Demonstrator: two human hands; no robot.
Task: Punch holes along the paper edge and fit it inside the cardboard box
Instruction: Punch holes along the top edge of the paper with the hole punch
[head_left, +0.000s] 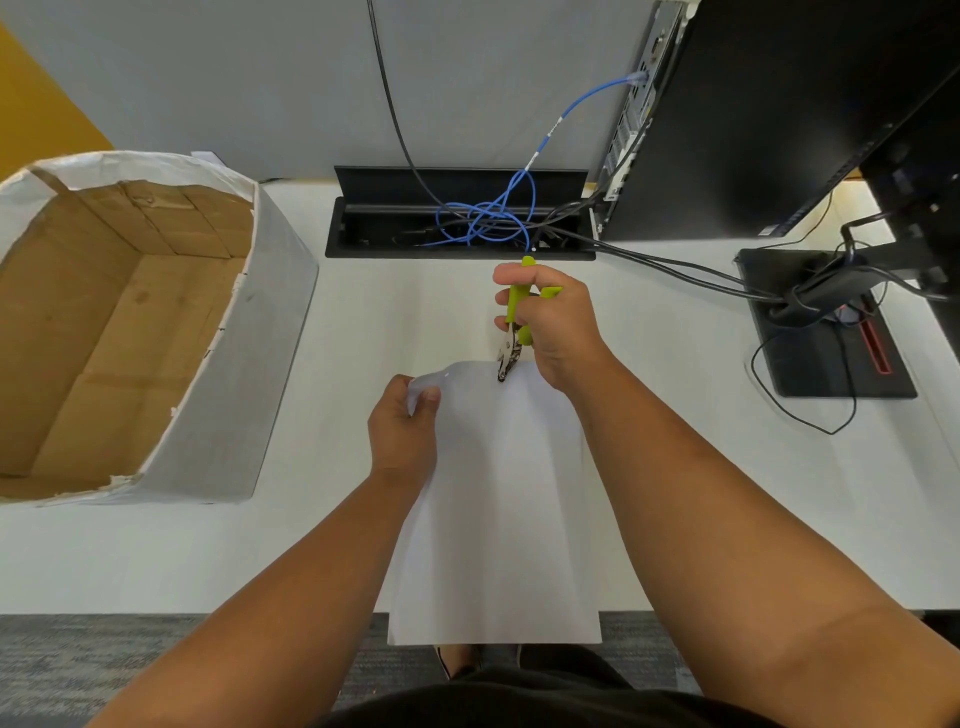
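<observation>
A white sheet of paper (498, 509) hangs in front of me, reaching past the near desk edge. My left hand (402, 434) pinches its far left corner, thumb on top. My right hand (553, 325) is closed around the green handles of a hole punch (511, 338). The metal jaws of the punch sit on the paper's far edge, a little right of the held corner. An open cardboard box (130, 322), wrapped in white paper outside and brown inside, stands at the left with nothing in it.
A white desk (675, 467) carries the work. At the back, an open black cable tray (457, 218) holds tangled blue and black cables. A black computer (737, 119) and a monitor stand base (826, 322) with trailing cables fill the right side.
</observation>
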